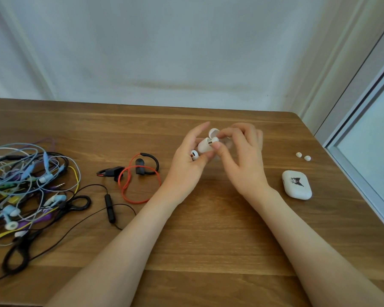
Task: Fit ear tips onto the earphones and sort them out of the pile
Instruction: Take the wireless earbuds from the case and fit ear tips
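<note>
White case [205, 145], lid flipped up, gripped in left hand [186, 165]; loose earbud [194, 155], white, rests against its palm. At the case mouth, right hand [244, 160] pinches second earbud [213, 141]. Two white ear tips [298, 154] lie on table [204, 229], right of that hand.

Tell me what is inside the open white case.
One white earbud shows at the mouth of the case, pinched by the right hand. The rest inside is hidden by its fingers.

— From where is the scene viewed?
— One wide-angle view is taken from the head, aimed forward and down over the desk [208, 251].
— How near?
— The left hand [186, 167] and right hand [244, 160] are framed close and centrally; the wall [186, 52] behind is included.
</note>
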The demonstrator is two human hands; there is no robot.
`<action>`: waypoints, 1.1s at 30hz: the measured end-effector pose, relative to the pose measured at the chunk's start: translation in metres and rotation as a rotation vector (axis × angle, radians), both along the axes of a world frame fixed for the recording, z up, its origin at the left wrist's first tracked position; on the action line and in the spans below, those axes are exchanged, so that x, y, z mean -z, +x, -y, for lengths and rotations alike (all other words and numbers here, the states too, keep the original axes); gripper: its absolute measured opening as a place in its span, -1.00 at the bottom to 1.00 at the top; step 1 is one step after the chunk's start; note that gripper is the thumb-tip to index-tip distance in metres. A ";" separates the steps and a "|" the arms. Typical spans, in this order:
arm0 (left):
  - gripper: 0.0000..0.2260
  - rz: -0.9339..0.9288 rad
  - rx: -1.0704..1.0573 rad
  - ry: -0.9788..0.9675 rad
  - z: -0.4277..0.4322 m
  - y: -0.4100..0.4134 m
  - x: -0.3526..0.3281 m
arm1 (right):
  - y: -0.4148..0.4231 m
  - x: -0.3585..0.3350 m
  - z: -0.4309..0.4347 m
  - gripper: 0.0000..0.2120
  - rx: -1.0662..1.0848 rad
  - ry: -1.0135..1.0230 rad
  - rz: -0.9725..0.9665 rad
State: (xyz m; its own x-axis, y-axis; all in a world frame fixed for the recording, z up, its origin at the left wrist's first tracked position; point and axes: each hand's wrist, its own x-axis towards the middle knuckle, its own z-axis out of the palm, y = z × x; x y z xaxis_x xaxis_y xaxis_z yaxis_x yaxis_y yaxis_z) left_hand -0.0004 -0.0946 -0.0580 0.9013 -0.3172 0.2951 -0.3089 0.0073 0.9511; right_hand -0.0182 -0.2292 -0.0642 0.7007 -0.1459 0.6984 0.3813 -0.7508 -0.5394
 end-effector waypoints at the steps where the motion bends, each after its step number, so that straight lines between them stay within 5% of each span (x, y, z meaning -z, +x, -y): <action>1: -0.53 -0.022 -0.012 -0.009 0.000 0.000 0.000 | 0.000 0.000 0.000 -0.75 -0.010 0.003 0.000; 10: -0.54 -0.087 0.002 -0.044 -0.002 0.000 -0.001 | 0.000 -0.002 0.000 -0.85 -0.068 -0.015 0.007; 33: -0.74 -0.114 -0.042 -0.170 -0.004 0.005 0.001 | -0.009 -0.014 -0.001 -0.87 -0.161 0.528 -0.154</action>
